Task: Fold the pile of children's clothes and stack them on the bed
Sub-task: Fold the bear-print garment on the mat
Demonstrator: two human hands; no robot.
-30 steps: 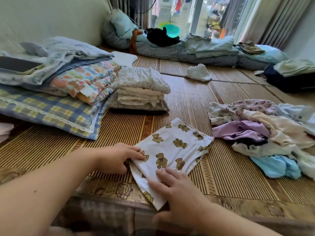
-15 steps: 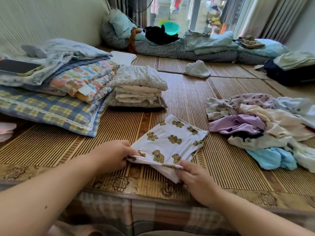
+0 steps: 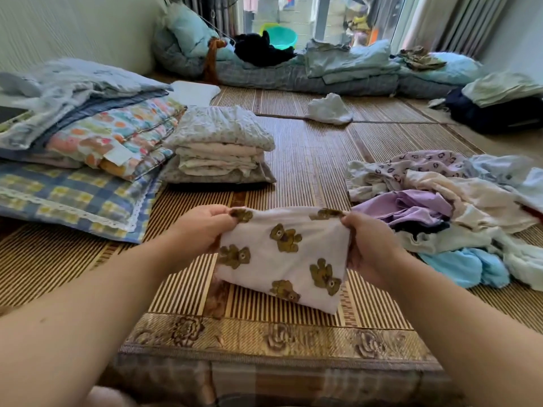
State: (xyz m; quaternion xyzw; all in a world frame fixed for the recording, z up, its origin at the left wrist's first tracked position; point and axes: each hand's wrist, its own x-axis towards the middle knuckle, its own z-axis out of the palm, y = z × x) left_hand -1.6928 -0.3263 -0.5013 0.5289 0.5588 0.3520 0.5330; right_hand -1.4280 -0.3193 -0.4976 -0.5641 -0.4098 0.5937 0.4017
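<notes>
A white garment with brown teddy bears (image 3: 282, 257) is folded over and hangs just above the bamboo mat (image 3: 308, 160). My left hand (image 3: 202, 227) pinches its upper left corner and my right hand (image 3: 367, 245) grips its right edge. Its lower edge touches the mat. A stack of folded clothes (image 3: 217, 151) stands further back on the left. A loose pile of unfolded clothes (image 3: 440, 207) in lilac, cream, blue and print lies to the right.
Folded quilts and a checked pillow (image 3: 73, 195) lie at the left. A crumpled white cloth (image 3: 329, 108) sits on the mat further back. Bedding, dark clothing and a green basin (image 3: 279, 36) line the far wall. A dark bundle (image 3: 493, 116) is at the far right.
The teddy-bear garment lay flat under both hands; I took hold of its near edge, folded it over and lifted it off the mat between both hands.
</notes>
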